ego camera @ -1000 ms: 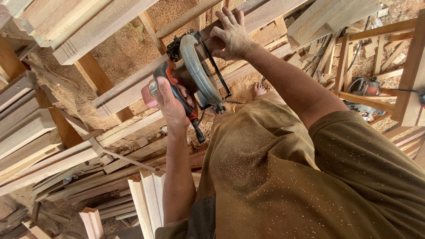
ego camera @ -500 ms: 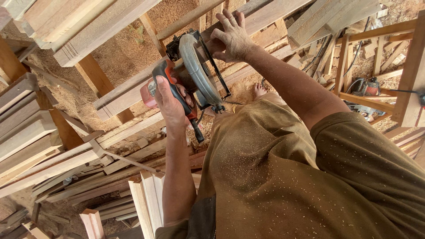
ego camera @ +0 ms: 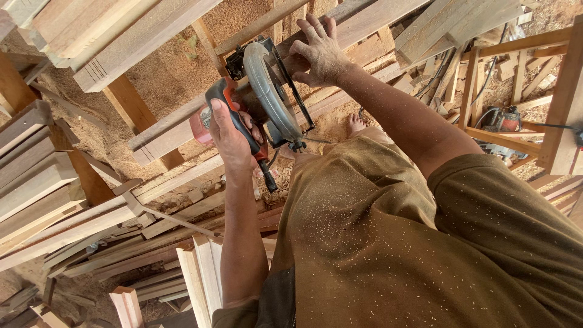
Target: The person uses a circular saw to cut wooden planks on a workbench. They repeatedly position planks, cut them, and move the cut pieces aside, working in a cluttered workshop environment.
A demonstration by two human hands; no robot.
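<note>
Sawdust lies thick over the ground of an outdoor wood yard, with sawn timber stacked (ego camera: 30, 158) at nine o'clock and more boards along the top edge. A long plank (ego camera: 164, 136) crosses the middle of the view, its long axis running from about eight o'clock up toward one o'clock.

On that plank sits a circular saw (ego camera: 270, 100) with a grey blade guard and a red and black body, close to the centre of the view and a little toward twelve o'clock. The left hand (ego camera: 231, 136) is wrapped tight around the saw's handle, fingers curled under it and thumb along the top; the saw lies at one o'clock from that hand, touching it. A short black cord (ego camera: 267, 179) hangs from the handle's near end toward six o'clock.

The right hand (ego camera: 319, 51) lies at one o'clock from the saw, just beside the guard. It rests palm down on the plank with the fingers spread and pointing toward twelve o'clock, holding nothing. Blade and plank appear to run along the same line, so the right hand sits beyond the saw's front end on the same board. Whether the blade is in the wood cannot be made out, as the guard hides it.

A bare foot (ego camera: 356, 124) shows below the plank, and another red power tool (ego camera: 498, 118) sits well apart at three o'clock among wooden frames.
</note>
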